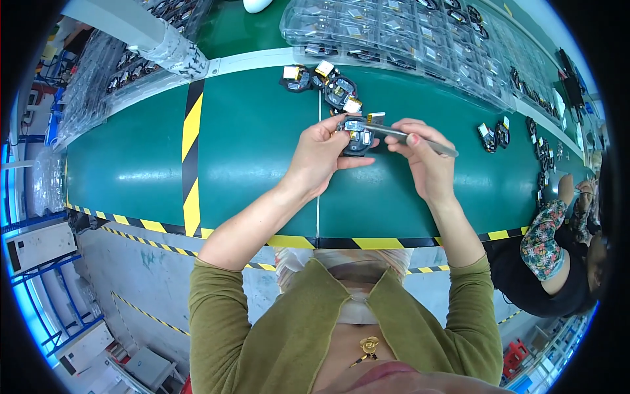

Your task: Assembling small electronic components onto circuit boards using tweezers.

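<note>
My left hand (319, 152) grips a small round black electronic assembly (356, 141) above the green table, thumb on top and fingers along its side. A flat battery (376, 118) sticks out at the assembly's upper right edge. In my right hand (423, 151) are metal tweezers (430, 142), held like a pen, their tip end over the assembly. Whether the tips touch it I cannot tell. Just beyond my hands lie several similar round assemblies (340, 90) with silvery batteries.
Clear plastic trays (387, 29) of assemblies are stacked beyond the table's back rail. More assemblies (492, 136) lie on the green table (256, 125) to the right. A metal post (161, 43) stands at the back left. A co-worker in a floral sleeve (543, 240) sits at the right.
</note>
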The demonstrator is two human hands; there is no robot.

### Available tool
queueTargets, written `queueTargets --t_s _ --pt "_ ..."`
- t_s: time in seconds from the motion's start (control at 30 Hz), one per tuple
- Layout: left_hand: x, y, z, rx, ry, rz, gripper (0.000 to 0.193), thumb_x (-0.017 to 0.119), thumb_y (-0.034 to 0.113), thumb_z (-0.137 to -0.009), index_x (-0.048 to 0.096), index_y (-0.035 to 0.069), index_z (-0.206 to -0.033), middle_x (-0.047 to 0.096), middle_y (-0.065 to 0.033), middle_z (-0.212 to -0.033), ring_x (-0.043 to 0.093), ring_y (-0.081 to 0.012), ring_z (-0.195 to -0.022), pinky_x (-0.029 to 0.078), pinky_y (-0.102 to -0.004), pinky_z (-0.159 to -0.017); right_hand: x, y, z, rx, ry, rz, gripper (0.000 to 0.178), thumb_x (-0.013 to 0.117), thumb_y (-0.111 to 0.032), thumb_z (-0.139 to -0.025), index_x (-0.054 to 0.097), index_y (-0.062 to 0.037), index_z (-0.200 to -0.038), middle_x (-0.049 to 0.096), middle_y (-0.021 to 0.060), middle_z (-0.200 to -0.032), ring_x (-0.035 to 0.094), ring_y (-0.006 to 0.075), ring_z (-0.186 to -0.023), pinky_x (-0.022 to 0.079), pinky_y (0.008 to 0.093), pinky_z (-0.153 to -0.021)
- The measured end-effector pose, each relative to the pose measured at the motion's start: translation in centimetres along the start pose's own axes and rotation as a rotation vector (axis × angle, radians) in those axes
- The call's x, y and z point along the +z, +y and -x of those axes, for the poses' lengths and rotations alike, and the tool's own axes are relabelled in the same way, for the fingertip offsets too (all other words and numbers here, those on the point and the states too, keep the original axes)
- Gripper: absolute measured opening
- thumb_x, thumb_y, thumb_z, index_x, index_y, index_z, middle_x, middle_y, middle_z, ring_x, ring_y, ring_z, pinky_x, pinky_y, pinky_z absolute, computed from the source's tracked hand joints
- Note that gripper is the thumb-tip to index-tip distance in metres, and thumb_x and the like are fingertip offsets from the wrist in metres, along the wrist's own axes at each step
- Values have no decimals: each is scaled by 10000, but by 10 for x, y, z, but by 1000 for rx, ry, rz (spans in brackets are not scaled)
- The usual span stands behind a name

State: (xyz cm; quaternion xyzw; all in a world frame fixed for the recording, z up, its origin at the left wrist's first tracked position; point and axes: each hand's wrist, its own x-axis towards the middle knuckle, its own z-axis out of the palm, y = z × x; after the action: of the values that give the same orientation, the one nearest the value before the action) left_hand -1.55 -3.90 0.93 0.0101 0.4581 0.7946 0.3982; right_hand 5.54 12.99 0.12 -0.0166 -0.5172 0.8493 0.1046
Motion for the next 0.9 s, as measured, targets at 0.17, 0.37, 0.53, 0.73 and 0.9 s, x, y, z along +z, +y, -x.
queueTargets --t_s 0.17,0.37,0.53,0.73,0.9 --pt "-1 -4 -2 15 1 49 299 310 -38 -839 426 -74 -1113 544 -148 -991 598 -213 -839 561 -311 -694 4 7 0 80 33 119 158 505 6 -825 575 85 -942 533 184 -986 604 264 -800 531 306 -708" --pt "0 -8 -7 1 16 48 275 314 -29 -847 425 -85 -1091 543 -145 -985 598 -199 -823 560 -295 -696 5 10 1 98 105 106 161 495 5 -832 577 88 -942 536 187 -975 604 254 -802 531 303 -709" --pt "-2 -11 -9 -49 46 55 271 317 -13 -863 414 -74 -1109 528 -150 -1003 584 -222 -868 546 -356 -740 1 8 0 68 109 122 157 495 18 -826 579 84 -941 534 183 -971 604 248 -803 527 299 -711" --pt "-2 -12 -9 -53 50 47 266 310 -16 -864 426 -69 -1098 539 -163 -997 585 -245 -877 537 -361 -755 7 8 7 -106 -17 423 147 520 71 -786 598 60 -910 553 160 -952 604 215 -790 514 276 -701" --pt "-3 -14 -11 -42 35 53 269 311 -17 -864 427 -67 -1102 541 -167 -998 587 -245 -879 534 -366 -760 6 9 8 -277 -80 722 146 568 70 -741 616 38 -876 576 142 -900 601 185 -764 504 252 -676"
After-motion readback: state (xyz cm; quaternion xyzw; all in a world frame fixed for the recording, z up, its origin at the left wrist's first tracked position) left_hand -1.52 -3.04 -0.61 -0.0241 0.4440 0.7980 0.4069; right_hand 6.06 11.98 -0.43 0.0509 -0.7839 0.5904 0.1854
